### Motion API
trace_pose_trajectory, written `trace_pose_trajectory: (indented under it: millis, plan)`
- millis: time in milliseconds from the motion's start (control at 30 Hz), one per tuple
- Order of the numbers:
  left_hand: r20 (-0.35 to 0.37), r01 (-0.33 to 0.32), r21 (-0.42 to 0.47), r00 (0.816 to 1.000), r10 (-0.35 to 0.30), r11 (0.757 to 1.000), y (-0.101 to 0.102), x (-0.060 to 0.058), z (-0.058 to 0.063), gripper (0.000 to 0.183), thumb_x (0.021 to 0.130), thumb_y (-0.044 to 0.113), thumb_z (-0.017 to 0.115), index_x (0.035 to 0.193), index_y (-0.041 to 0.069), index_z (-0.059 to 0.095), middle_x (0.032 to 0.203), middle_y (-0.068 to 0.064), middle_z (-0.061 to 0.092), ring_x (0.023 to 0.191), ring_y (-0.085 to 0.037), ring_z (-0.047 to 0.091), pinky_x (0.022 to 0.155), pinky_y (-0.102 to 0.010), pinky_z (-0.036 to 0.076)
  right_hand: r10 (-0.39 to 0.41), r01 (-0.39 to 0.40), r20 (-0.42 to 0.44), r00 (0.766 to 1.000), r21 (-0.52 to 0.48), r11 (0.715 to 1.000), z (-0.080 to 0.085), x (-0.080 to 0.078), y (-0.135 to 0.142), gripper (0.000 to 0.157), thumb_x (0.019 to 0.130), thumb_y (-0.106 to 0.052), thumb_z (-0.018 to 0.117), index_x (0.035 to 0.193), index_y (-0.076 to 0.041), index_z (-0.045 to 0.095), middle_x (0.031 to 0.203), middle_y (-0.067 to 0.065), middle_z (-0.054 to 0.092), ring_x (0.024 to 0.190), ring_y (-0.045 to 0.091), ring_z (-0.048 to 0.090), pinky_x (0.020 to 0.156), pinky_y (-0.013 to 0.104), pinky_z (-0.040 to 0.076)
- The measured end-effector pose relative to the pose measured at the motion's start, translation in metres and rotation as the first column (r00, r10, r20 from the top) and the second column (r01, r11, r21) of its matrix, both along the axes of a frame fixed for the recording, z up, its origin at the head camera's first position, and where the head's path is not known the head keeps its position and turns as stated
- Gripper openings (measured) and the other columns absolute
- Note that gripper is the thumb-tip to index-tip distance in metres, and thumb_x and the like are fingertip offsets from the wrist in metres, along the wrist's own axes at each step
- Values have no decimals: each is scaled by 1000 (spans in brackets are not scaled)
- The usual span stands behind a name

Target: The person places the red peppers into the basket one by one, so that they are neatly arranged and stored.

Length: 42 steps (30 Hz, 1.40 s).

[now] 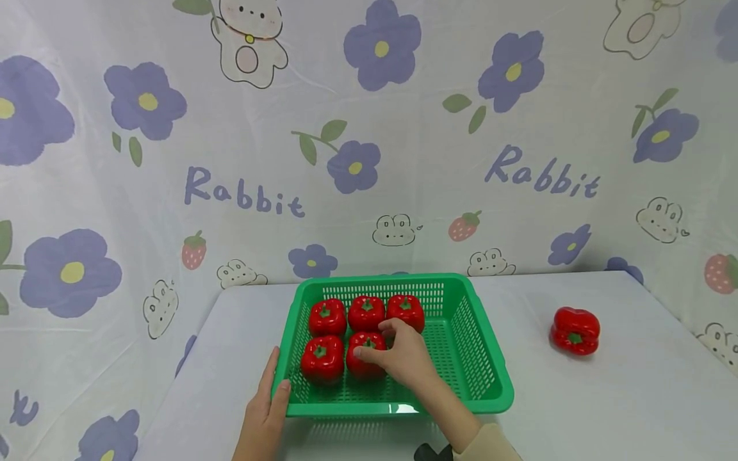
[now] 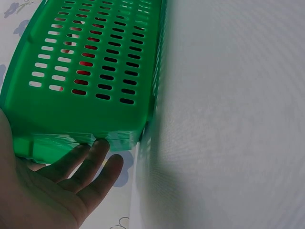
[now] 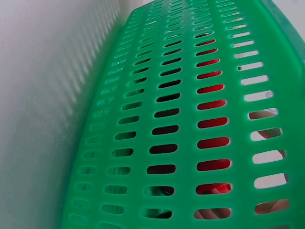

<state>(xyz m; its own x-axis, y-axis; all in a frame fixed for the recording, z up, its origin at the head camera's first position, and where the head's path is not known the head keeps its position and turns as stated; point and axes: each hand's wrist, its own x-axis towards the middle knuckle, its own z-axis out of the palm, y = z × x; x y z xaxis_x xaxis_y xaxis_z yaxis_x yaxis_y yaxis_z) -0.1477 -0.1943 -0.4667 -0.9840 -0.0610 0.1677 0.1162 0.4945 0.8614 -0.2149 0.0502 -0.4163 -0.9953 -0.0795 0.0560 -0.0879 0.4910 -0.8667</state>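
My left hand (image 1: pixel 264 410) holds the front left corner of a green plastic basket (image 1: pixel 323 410), thumb at the rim and fingers along the outer left side. In the left wrist view the fingers (image 2: pixel 97 164) reach around the basket corner. My right hand (image 1: pixel 406 352) is inside the basket over a red bell pepper (image 1: pixel 364 366) in the front row, thumb and fingers spread above it. Whether they touch it cannot be told. Beside it stands another red pepper (image 1: pixel 323 360). Three more, including the back left one (image 1: pixel 327 318), form the back row, stems up.
A lone red pepper (image 1: pixel 575 331) lies on its side on the white table (image 1: pixel 611 390), right of the basket. Behind the table hangs a printed cloth (image 1: pixel 426 160). In the right wrist view the slotted basket wall (image 3: pixel 186 129) hides most of that hand.
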Motion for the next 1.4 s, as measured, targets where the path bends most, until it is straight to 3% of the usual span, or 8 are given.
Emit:
trace_pose_trajectory:
  millis: [267,433,600,733,833,1000,1300,1400]
  plan:
    - [1,-2,-1,1000,2,1000,0,0,-1,60,107,38,37,159,19,16,156,-15,29,138,-35,34,104,-57,33,-32,31,-27,999,-32,999,0,-1,-1,62,76,-32,86,123,-1,59,114,11,61,103,30,56,72,37,56]
    - [-5,2,1,1000,-2,1000,-1,0,-1,59,107,38,38,159,20,16,156,-14,30,138,-34,34,105,-57,33,-85,80,-164,983,-36,996,5,2,0,60,80,-32,83,126,-2,59,118,12,59,109,31,55,79,41,56]
    - [-5,1,-3,1000,-1,1000,0,1,-1,59,107,37,38,159,17,16,156,-15,30,137,-34,36,104,-57,34,-136,144,-352,926,-3,990,19,15,8,57,83,-34,81,127,-6,59,124,8,56,114,26,52,87,44,53]
    - [-11,0,-4,1000,0,1000,-1,1,0,59,108,36,38,159,16,16,156,-15,30,137,-34,36,104,-56,34,-188,205,-475,860,-16,979,35,27,25,54,82,-31,82,127,-8,60,125,5,56,113,22,52,88,42,52]
    - [-2,3,3,1000,-3,1000,-1,1,0,60,107,37,37,159,16,16,157,-15,29,138,-34,35,104,-55,34,-240,257,-526,816,-42,966,45,35,44,54,82,-29,83,127,-9,61,126,3,57,111,19,53,89,39,51]
    - [15,13,9,1000,-13,1000,-1,0,2,60,107,39,37,159,17,16,157,-14,29,139,-34,33,105,-55,32,-321,351,-544,775,-51,935,52,47,81,54,83,-26,82,128,-8,61,127,3,59,115,17,53,93,32,49]
    - [-15,23,15,1000,-23,1000,-2,1,1,59,108,38,37,159,19,16,157,-12,29,140,-33,31,106,-53,30,-305,391,-507,806,69,918,39,48,159,57,85,-28,80,135,-9,59,131,10,58,117,31,55,90,12,42]
    - [-16,20,13,1000,-20,1000,-1,1,0,59,108,37,38,159,18,16,157,-13,29,140,-34,32,106,-54,31,-303,401,-496,814,101,911,32,42,188,57,86,-30,79,135,-10,60,134,12,57,118,35,54,91,15,43]
